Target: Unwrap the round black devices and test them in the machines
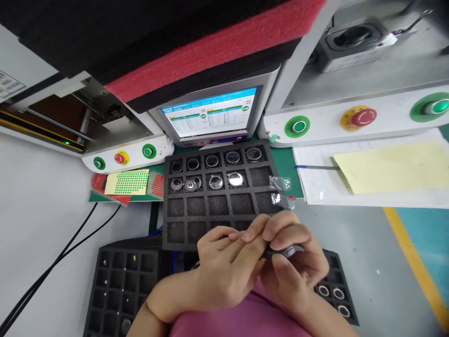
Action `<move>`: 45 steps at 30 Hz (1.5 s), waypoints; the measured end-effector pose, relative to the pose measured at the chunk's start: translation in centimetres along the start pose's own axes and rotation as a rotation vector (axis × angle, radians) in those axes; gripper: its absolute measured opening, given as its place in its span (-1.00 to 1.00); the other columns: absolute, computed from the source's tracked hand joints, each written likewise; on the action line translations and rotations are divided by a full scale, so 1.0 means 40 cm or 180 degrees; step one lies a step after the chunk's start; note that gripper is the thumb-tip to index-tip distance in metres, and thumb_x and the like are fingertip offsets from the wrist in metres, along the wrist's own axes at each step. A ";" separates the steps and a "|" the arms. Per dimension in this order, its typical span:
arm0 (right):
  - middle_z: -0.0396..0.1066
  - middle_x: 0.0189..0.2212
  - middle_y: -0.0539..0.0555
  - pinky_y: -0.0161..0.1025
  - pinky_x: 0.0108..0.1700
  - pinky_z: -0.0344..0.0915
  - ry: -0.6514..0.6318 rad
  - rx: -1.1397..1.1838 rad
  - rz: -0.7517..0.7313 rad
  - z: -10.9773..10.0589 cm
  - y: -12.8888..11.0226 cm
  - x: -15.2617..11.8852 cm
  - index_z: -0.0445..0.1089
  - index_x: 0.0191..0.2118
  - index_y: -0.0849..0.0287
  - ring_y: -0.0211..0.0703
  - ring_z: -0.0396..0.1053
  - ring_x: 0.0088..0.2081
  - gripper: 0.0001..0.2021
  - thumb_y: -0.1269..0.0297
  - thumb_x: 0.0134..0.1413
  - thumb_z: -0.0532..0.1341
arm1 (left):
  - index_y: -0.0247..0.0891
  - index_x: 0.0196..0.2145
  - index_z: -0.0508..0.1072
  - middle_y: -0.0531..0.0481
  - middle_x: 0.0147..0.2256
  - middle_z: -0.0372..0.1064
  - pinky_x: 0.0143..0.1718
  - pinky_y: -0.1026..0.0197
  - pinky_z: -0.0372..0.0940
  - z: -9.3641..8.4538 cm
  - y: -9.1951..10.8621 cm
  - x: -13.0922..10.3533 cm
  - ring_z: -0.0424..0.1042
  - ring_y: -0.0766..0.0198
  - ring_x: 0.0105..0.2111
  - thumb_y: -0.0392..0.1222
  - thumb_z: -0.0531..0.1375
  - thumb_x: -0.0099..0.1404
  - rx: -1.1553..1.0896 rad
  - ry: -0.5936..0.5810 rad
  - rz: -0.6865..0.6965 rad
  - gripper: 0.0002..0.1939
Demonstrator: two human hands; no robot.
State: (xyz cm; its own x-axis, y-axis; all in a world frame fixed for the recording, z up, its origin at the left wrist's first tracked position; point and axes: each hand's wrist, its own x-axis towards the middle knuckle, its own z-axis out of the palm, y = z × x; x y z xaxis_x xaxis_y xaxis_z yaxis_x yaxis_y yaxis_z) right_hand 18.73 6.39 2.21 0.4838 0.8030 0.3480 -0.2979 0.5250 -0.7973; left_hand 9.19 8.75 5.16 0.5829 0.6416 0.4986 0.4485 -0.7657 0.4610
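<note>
Close to my body, my right hand (298,262) grips a dark smartwatch case (290,252) between thumb and curled fingers. A side button and one lug of the case show; most of it is hidden by the fingers. My left hand (228,267) presses against the same case with its fingers closed together, overlapping the right fingertips. Just beyond both hands lies a black foam tray (217,206) with square pockets. Round watch cases (235,179) fill its back row and most of the second row, and one small round piece (191,185) there shows its sensor back.
A monitor (213,114) stands behind the tray between two machines with green buttons (300,126) and red emergency stops (364,116). Green and red sticker sheets (131,181) lie left, papers (372,173) right. More foam trays sit lower left (121,285) and lower right (336,271). Clear plastic film (280,183) overlaps the tray's edge.
</note>
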 end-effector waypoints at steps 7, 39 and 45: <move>0.27 -0.28 0.10 -0.04 -0.31 0.50 -0.0402 -0.0066 0.0484 -0.015 -0.028 0.005 0.37 -0.17 0.12 -0.06 0.41 -0.29 -0.84 0.19 0.20 0.17 | -0.34 -0.23 0.51 0.04 -0.56 0.51 -0.47 0.26 0.37 -0.007 0.002 -0.002 0.46 0.32 -0.62 -0.25 0.09 0.41 -0.0434 0.0138 -0.0490 -0.80; 0.45 -0.19 0.09 -0.23 -0.06 0.47 -0.1233 0.0293 0.1163 -0.068 -0.001 0.040 0.44 -0.01 0.03 -0.14 0.48 -0.18 -0.61 0.05 0.05 0.37 | -0.35 -0.69 0.40 0.13 -0.77 0.25 -0.88 0.42 -0.18 0.018 -0.091 -0.024 0.04 0.55 -0.89 0.12 0.49 -0.15 -0.5021 -0.1283 -0.3362 -0.50; 0.51 -0.23 0.08 -0.09 0.09 0.42 -0.0890 0.0530 0.1304 -0.051 0.021 0.016 0.46 -0.07 0.03 -0.12 0.51 -0.19 -0.63 0.13 -0.03 0.43 | -0.37 -0.67 0.44 0.12 -0.75 0.29 -0.88 0.38 -0.19 0.023 -0.112 -0.039 0.05 0.55 -0.89 0.05 0.50 -0.16 -0.5221 -0.1309 -0.3395 -0.55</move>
State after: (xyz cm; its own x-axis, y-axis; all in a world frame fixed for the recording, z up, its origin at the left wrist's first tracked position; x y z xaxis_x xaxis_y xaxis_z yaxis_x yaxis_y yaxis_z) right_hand 20.46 6.76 0.77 0.0687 0.9846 0.1605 -0.5545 0.1714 -0.8143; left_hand 6.90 11.15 1.66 0.7491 0.4970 -0.4379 -0.1378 0.7635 0.6309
